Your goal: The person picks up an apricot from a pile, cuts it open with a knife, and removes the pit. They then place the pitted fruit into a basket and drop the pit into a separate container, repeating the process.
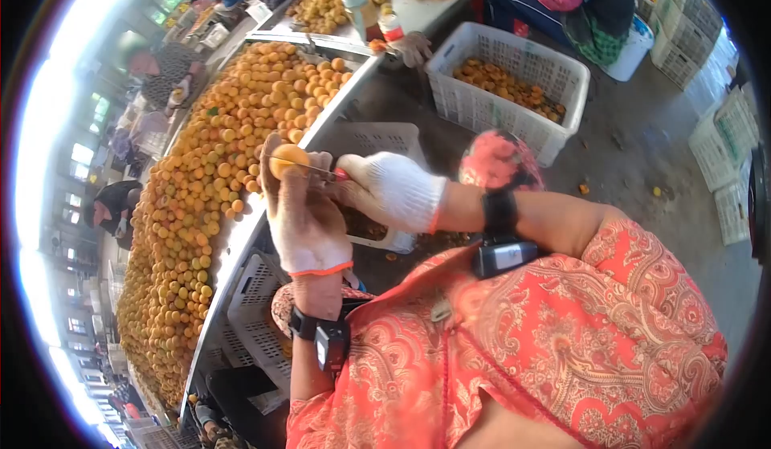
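An orange-yellow apricot point(289, 161) rests in the fingers of my left hand point(309, 228), which wears a soiled white glove with an orange cuff edge. My right hand point(397, 190), in a white knit glove, is closed around the red handle of a small knife point(341, 174). Its thin blade reaches across to the apricot and overlaps it in this view. Both hands are in front of my chest, beside the metal edge of a long table point(233, 244) heaped with apricots point(217, 136).
A white crate point(506, 87) with cut fruit stands on the floor beyond my hands. Another pale crate point(373, 140) sits under them, and a perforated crate point(257, 296) is below the table edge. A bottle point(390, 25) and a cup point(359, 11) stand farther up; other people work nearby.
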Demonstrator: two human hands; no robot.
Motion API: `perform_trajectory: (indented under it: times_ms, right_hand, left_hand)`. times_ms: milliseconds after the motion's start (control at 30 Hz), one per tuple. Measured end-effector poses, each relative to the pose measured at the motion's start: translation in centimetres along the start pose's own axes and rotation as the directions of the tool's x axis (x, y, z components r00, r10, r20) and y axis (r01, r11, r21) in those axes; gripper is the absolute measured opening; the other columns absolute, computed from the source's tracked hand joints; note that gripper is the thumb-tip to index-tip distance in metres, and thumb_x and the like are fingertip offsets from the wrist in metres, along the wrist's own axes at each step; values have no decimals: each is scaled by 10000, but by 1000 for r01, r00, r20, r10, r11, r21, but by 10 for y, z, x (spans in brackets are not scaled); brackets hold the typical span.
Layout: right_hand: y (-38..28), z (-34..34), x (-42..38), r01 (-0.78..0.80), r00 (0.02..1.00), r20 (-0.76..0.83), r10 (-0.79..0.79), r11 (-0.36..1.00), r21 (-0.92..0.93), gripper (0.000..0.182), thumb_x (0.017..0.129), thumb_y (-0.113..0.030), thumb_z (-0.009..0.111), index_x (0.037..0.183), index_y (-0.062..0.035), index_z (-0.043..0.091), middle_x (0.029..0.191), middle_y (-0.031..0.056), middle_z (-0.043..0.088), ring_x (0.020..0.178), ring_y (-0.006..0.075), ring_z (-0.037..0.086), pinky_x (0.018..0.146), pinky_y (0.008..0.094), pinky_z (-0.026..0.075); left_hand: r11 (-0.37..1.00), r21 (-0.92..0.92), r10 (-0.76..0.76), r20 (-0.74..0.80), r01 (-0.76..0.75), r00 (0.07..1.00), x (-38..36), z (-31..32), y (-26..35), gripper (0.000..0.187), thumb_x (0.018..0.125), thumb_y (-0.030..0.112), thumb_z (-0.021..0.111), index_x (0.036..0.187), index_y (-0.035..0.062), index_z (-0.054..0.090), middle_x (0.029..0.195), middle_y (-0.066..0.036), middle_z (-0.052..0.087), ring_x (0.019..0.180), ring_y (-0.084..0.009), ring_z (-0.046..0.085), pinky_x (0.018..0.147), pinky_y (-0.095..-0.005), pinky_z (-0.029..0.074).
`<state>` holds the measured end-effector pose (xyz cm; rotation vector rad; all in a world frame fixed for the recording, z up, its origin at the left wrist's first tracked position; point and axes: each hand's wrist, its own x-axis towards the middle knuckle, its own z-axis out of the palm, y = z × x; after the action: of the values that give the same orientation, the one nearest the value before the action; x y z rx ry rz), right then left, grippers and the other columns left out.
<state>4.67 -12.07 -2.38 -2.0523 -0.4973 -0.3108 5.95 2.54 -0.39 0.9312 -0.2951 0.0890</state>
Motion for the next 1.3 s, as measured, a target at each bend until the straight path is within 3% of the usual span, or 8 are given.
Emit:
perform_trajectory:
  times_ms: [33, 133, 333, 700, 833, 900, 1100, 1300]
  right_hand:
    - [3, 4, 1, 18, 1000, -14, -19, 1000, -6, 313, 959, -334, 569, 1020, -29, 601, 793, 234, 663, 781, 438, 657, 665, 502, 515]
    - [-4, 5, 6, 18, 999, -28, -17, 999, 50, 422, 985, -353, 530, 1315, -92, 557, 803, 256, 659, 752, 425, 662, 639, 506, 512]
    - [0, 10, 2, -21, 1000, -10, 20, 995, -93, 370, 990, -360, 529, 1053, 4, 555, 735, 241, 649, 736, 431, 653, 634, 519, 501]
    - [-10, 14, -2, 60, 995, -69, -67, 993, -101, 331, 983, -338, 545, 999, -8, 545, 714, 230, 644, 710, 432, 647, 612, 517, 504]
    - [-16, 10, -1, 19, 997, -78, -20, 1000, -13, 304, 985, -315, 548, 956, -13, 561, 746, 243, 642, 747, 439, 647, 625, 509, 500]
    - [-19, 9, 1, 34, 997, -68, -30, 998, 58, 286, 987, -297, 544, 942, -16, 563, 769, 246, 645, 771, 441, 647, 635, 502, 501]
    - [-20, 16, 3, 42, 998, -62, -31, 981, 191, 256, 965, -267, 537, 1052, -40, 617, 850, 253, 656, 813, 444, 645, 685, 508, 510]
    - [-20, 19, -8, -15, 998, -56, 23, 989, 148, 308, 960, -311, 544, 1016, -15, 607, 821, 256, 657, 807, 442, 652, 678, 512, 512]
  left_hand:
    - [1000, -21, 6, -48, -7, 999, -6, 19, 6, 313, 978, 185, 594, 1267, 71, 554, 1117, -78, 622, 914, -199, 629, 748, -313, 540]
    - [947, -245, -248, -142, 208, 958, 2, -8, -5, 343, 953, 311, 634, 1192, 69, 585, 1051, -103, 654, 861, -208, 629, 716, -311, 543]
    - [944, -229, -290, -222, 239, 931, -3, 5, -11, 457, 891, 459, 706, 1108, 66, 617, 1016, -91, 657, 939, -210, 617, 798, -316, 521]
    - [839, -443, -435, -203, 314, 877, -11, 20, 6, 536, 888, 538, 679, 1035, 29, 595, 924, -132, 648, 857, -242, 604, 817, -369, 532]
    - [969, -185, -198, -195, 162, 961, -7, 5, 4, 468, 926, 428, 669, 1167, 34, 591, 1067, -120, 662, 955, -249, 614, 837, -362, 521]
    - [970, -203, -178, -241, 130, 954, 0, -11, 4, 327, 977, 162, 599, 1279, 45, 556, 1108, -102, 658, 884, -205, 641, 710, -298, 514]
    - [953, -289, -64, 98, 90, 993, -13, -8, 22, 411, 951, 111, 629, 1333, 4, 519, 1189, -132, 628, 1014, -265, 630, 799, -363, 534]
    - [980, -158, -130, -73, 117, 989, -19, -9, 5, 339, 991, 180, 602, 1261, -16, 544, 1133, -117, 641, 996, -210, 627, 849, -324, 537]
